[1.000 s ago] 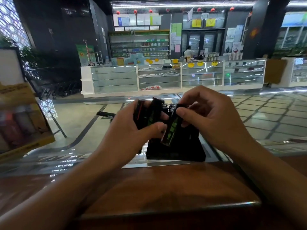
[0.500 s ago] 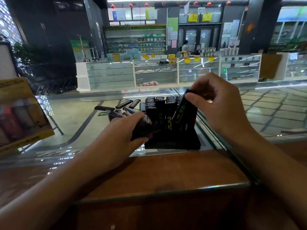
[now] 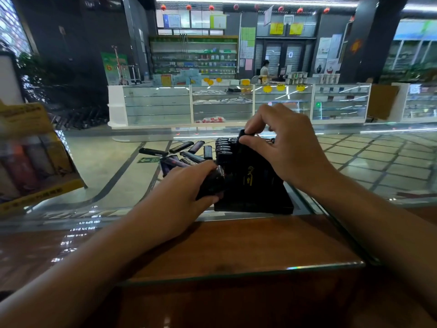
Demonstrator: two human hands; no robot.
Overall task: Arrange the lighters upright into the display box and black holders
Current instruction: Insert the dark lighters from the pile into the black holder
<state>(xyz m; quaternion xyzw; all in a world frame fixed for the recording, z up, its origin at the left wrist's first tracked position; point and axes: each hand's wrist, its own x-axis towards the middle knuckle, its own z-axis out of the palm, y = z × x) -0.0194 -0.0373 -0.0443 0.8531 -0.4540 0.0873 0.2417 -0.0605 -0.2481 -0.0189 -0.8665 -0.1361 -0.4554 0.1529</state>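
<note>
Pinching a dark lighter [image 3: 243, 136] upright with right hand [image 3: 281, 147] over the black plastic holder [image 3: 254, 200] on the glass counter [image 3: 113, 185]; left hand [image 3: 186, 185] grips spare lighters [image 3: 211, 183]. Could tilt, toppling seated neighbours.

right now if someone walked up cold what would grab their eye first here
The two hands at centre: the right hand pinches the top of a lighter standing in the black holder on the glass counter, while the left hand grips a bundle of dark lighters beside it. Behind them, loose lighters lie flat on the glass, and a yellow display box stands at far left.
</note>
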